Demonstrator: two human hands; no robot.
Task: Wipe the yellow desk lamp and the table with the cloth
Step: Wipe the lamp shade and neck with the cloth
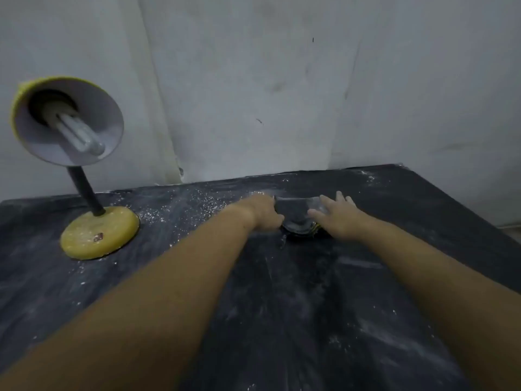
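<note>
Two hands, left hand [263,211] gripping, right hand [339,214] spread, press one cloth [296,214] beside one lamp [73,153].

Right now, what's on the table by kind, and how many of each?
Yellow desk lamp: 1
Dark cloth: 1
Hands on the cloth: 2, left hand and right hand
Total: 4
White powder is scattered over the black table.
</note>
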